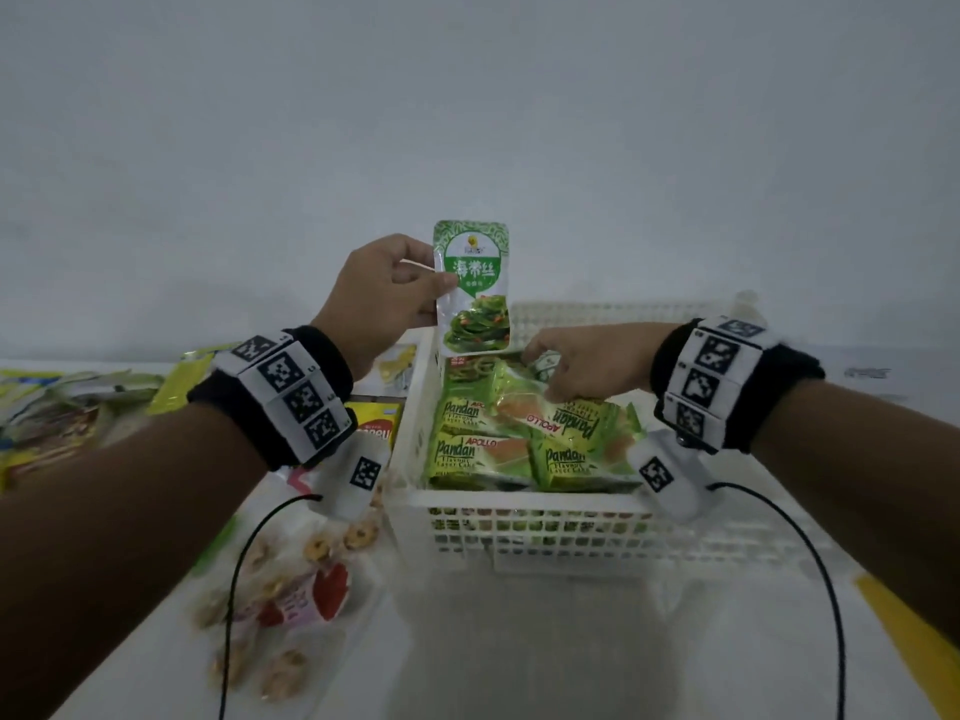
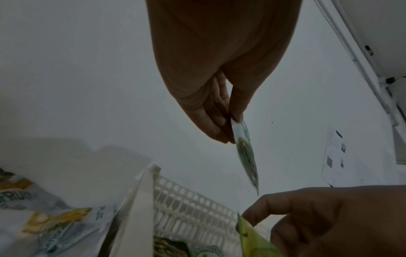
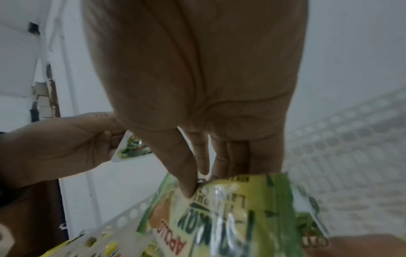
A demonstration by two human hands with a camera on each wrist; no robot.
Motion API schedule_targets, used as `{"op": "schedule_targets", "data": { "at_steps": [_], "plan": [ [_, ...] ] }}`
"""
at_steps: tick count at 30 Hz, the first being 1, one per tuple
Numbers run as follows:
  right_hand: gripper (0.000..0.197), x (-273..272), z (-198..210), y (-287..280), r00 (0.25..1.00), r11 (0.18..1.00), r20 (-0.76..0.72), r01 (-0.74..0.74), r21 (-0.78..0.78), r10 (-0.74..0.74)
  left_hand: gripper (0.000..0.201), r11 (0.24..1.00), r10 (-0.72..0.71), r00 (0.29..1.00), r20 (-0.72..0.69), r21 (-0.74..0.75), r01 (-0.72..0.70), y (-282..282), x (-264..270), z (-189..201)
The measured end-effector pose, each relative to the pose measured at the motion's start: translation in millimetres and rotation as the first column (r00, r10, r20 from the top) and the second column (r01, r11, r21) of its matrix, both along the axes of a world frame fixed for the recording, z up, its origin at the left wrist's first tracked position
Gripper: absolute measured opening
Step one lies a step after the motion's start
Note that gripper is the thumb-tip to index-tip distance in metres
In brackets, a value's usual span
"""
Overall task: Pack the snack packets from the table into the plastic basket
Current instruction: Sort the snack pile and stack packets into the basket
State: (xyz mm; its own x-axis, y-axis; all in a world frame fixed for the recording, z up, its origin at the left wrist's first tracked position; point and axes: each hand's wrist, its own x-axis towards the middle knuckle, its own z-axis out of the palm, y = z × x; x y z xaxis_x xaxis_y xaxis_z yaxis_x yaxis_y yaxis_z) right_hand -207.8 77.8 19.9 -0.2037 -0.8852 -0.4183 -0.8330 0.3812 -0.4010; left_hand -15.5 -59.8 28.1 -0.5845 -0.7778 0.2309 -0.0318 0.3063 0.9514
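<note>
My left hand (image 1: 434, 280) pinches a green seaweed packet (image 1: 472, 288) by its left edge and holds it upright above the far left corner of the white plastic basket (image 1: 519, 527). In the left wrist view the same packet (image 2: 246, 156) hangs edge-on from my left hand (image 2: 232, 128). My right hand (image 1: 545, 374) reaches into the basket and grips the top edge of a Pandan cake packet (image 1: 566, 413). In the right wrist view, thumb and fingers of the right hand (image 3: 197, 182) pinch that packet (image 3: 230, 217). Several more Pandan packets (image 1: 478, 454) fill the basket.
Loose snack packets lie on the table left of the basket: a cookie bag (image 1: 291, 589), a yellow packet (image 1: 374, 428) and a blurred pile (image 1: 62, 407). A plain wall stands just behind the basket. A yellow strip (image 1: 909, 641) lies at the near right.
</note>
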Motion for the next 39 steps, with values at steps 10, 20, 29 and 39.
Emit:
{"op": "schedule_targets", "data": {
  "at_steps": [10,20,29,39],
  "plan": [
    [0.044,0.0,-2.9,-33.1,0.985,0.976,-0.045,-0.156,0.15,0.164,0.016,0.999,0.006,0.999,-0.032,0.032,-0.005,-27.0,-4.9,-10.9],
    [0.041,11.2,-24.5,-56.6,0.976,0.964,-0.006,-0.216,0.155,0.219,0.014,0.999,0.002,1.0,-0.019,0.05,-0.001,-52.5,-2.5,-27.3],
    [0.051,24.1,-31.0,-61.2,0.967,0.962,0.006,-0.254,0.096,0.254,0.019,0.999,-0.012,1.0,-0.012,0.046,0.012,-59.2,-10.7,-32.8],
    [0.058,17.1,-16.9,-52.3,0.972,0.97,0.045,-0.235,0.064,0.232,0.019,0.999,-0.012,1.0,-0.02,0.047,0.012,-57.8,-14.2,-30.9]
  ]
}}
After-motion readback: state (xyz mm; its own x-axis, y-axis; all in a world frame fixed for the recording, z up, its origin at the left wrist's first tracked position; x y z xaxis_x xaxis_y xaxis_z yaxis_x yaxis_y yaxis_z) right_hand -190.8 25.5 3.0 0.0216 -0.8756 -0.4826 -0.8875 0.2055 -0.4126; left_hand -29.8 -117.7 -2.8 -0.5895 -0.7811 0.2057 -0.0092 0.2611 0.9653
